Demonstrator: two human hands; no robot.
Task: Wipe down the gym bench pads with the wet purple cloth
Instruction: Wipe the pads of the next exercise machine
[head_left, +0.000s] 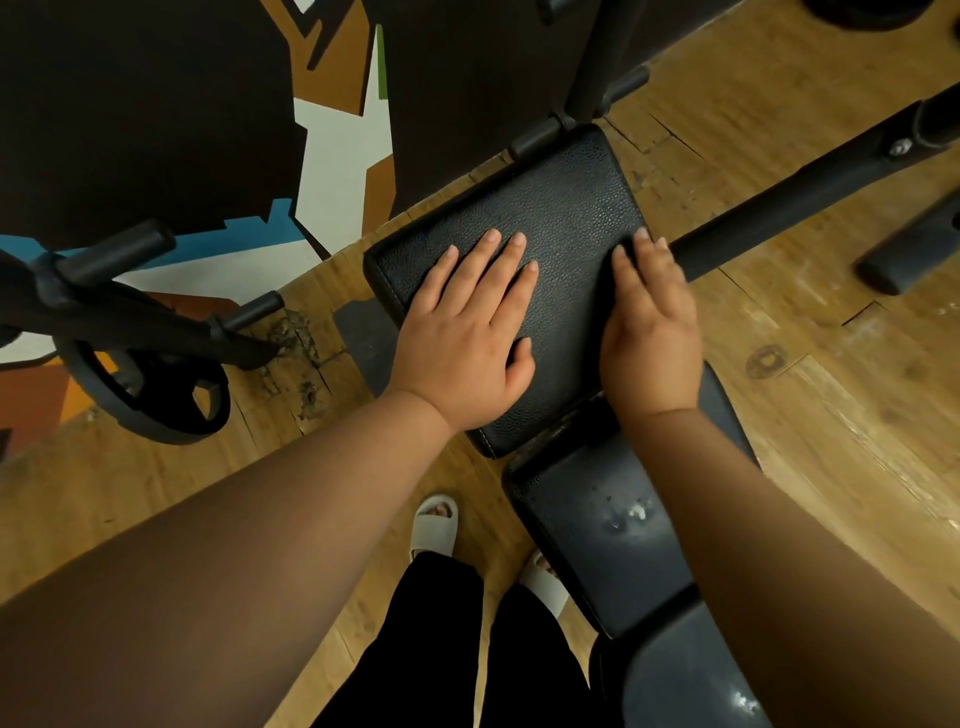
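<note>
Well, I see no cloth: left hand lies flat and empty on the far pad, right hand flat at its right edge, holding nothing. The near pad glistens, perhaps already wiped; the far one looks dry, undone.

The centre pad is pebbled black, the floor tan wood grain; my sandals are white, trousers black; the upper-left wall is patched brown, white, blue.

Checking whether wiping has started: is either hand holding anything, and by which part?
Nothing is held. The left hand lies flat on the seat pad; the right hand rests along its right edge.
</note>
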